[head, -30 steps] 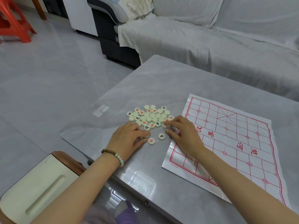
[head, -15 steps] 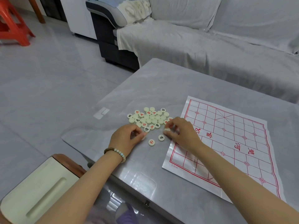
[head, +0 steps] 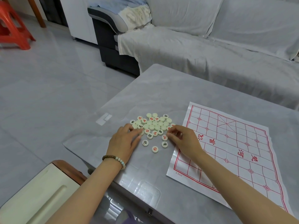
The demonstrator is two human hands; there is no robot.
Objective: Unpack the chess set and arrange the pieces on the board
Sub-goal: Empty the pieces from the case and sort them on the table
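Observation:
A cluster of several cream round chess pieces (head: 153, 124) lies on the grey table, some face up with red or black characters, some blank side up. Three loose pieces (head: 155, 149) sit nearer me. The paper board (head: 234, 143), white with a red grid, lies flat to the right with no pieces on it. My left hand (head: 124, 143) rests at the cluster's near-left edge, fingertips touching a piece. My right hand (head: 182, 139) is at the cluster's right edge, fingers curled and pinching at a piece beside a red-marked one.
The grey table (head: 161, 88) has its left edge close to the pieces. A sofa under a grey cover (head: 210, 50) stands behind it. A cream and brown seat (head: 37, 196) is at lower left, and a red stool (head: 13, 28) at far left.
Another black-marked piece now lies loose on the near side of the cluster. My left hand has reached back to the cluster's edge; my right hand stays at the right edge.

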